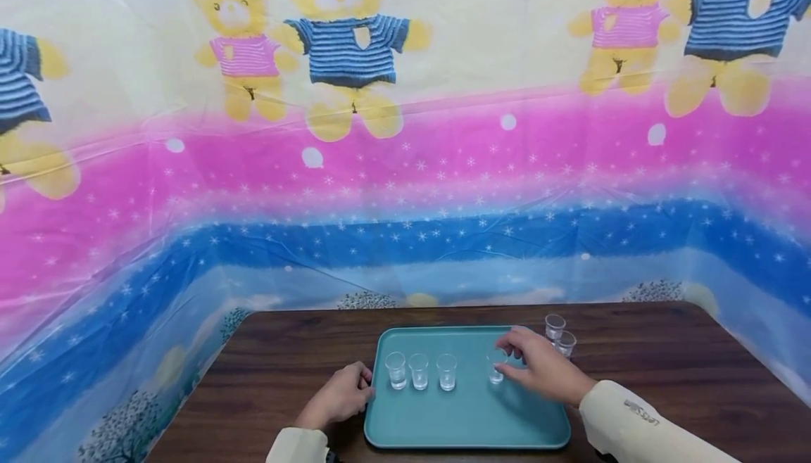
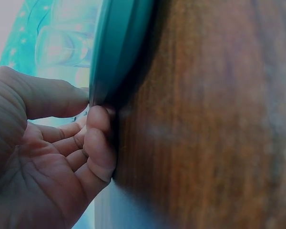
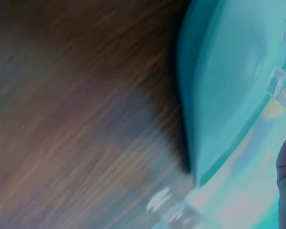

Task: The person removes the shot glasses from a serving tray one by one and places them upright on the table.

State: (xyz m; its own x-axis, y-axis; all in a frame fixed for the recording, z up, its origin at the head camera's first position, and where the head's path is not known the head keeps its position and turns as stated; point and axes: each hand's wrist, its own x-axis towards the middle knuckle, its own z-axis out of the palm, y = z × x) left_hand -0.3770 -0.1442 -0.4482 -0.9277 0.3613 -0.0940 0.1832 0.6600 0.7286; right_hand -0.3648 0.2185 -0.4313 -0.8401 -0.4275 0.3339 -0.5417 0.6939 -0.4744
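In the head view, several clear shot glasses stand on a teal tray (image 1: 437, 421). Three of them, the left (image 1: 396, 371), the second (image 1: 419, 373) and the third (image 1: 446, 373), form a row. My right hand (image 1: 545, 368) holds another shot glass (image 1: 495, 368) between thumb and fingers, over the right part of the tray; whether its base touches the tray is unclear. At the left rim my left hand (image 1: 342, 396) pinches the tray edge. In the left wrist view, the thumb (image 2: 57, 98) lies on the rim with the fingers curled below.
On the brown wooden table (image 1: 285, 350), two more glasses, the rear one (image 1: 555, 326) and the front one (image 1: 567, 343), stand close together beyond the tray's right edge. A printed bear curtain (image 1: 443, 167) hangs behind the table.
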